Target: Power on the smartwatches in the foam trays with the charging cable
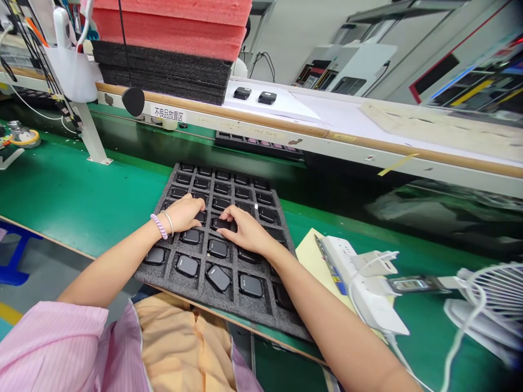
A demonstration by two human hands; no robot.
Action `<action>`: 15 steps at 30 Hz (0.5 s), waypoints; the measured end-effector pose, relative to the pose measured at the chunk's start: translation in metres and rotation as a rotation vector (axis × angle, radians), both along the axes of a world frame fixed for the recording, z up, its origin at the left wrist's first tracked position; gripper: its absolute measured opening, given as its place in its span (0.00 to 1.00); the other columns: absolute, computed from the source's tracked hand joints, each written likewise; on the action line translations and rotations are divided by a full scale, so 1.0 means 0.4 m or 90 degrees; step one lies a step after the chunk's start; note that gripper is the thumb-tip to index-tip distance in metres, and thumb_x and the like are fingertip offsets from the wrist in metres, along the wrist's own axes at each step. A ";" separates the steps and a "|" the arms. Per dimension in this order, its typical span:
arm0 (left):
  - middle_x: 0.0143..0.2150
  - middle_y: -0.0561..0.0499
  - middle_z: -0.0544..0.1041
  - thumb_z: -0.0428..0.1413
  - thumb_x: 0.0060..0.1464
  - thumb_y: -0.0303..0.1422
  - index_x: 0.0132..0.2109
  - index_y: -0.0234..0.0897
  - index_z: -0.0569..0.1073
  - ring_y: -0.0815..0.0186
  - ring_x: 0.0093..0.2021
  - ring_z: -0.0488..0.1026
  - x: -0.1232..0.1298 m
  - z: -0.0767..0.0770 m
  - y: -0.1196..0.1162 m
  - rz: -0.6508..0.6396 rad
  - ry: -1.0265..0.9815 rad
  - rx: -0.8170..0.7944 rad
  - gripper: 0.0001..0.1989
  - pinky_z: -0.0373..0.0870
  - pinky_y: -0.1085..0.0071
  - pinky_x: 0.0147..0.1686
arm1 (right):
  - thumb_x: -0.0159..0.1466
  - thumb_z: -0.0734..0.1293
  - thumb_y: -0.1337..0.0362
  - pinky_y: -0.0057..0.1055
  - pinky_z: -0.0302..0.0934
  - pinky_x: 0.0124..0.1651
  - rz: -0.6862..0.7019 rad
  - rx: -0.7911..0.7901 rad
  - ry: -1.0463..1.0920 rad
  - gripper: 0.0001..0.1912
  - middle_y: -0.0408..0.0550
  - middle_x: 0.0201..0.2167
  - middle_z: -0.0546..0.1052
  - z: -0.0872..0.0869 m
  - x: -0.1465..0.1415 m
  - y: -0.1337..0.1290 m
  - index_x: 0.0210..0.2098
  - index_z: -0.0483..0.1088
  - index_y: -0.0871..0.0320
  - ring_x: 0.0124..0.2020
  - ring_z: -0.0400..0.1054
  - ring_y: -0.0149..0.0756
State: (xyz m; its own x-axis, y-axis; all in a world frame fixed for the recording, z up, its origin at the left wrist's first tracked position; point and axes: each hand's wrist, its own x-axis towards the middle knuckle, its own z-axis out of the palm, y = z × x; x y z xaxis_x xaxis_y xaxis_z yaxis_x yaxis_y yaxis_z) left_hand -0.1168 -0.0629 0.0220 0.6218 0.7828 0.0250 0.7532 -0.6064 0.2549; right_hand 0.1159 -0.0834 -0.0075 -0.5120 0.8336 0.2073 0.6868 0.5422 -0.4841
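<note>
A dark grey foam tray [186,277] with a grid of pockets lies on the green bench. Most visible pockets hold a black square smartwatch body, such as the watch body [187,265] in the front row. My left hand [184,213], with two bracelets on its wrist, curls its fingers and thumb around a watch body [200,217] left of the tray's middle. Beside it, my right hand [247,231] has thumb and fingers closed at the edges of another watch body [220,224]. My right hand and forearm partly cover pockets on the right.
To the right, a white power strip [359,283] with plugs and cables stands near a white fan [490,305]. Behind the tray runs a raised shelf [261,128] bearing red and black foam [171,32] and two small black devices. A white holder [73,73] is at left.
</note>
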 end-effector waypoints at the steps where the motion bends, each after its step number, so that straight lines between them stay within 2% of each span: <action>1: 0.46 0.45 0.77 0.65 0.53 0.29 0.48 0.35 0.69 0.55 0.52 0.70 0.001 0.001 -0.001 0.001 0.002 -0.001 0.17 0.67 0.66 0.48 | 0.59 0.68 0.62 0.42 0.63 0.46 0.002 -0.001 0.002 0.12 0.48 0.38 0.73 0.000 0.000 0.000 0.38 0.60 0.52 0.40 0.68 0.45; 15: 0.46 0.44 0.76 0.65 0.54 0.30 0.48 0.34 0.68 0.55 0.51 0.69 -0.002 0.000 0.002 -0.008 0.012 0.007 0.17 0.67 0.66 0.48 | 0.60 0.68 0.62 0.42 0.62 0.47 0.013 -0.003 0.000 0.12 0.48 0.38 0.73 -0.004 0.000 0.002 0.37 0.58 0.52 0.40 0.66 0.45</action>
State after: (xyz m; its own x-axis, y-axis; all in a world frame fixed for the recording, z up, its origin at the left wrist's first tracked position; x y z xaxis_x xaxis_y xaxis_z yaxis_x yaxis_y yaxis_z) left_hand -0.1177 -0.0622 0.0221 0.6318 0.7748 0.0212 0.7502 -0.6181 0.2346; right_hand 0.1159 -0.0826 -0.0092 -0.5292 0.8236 0.2040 0.6754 0.5544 -0.4863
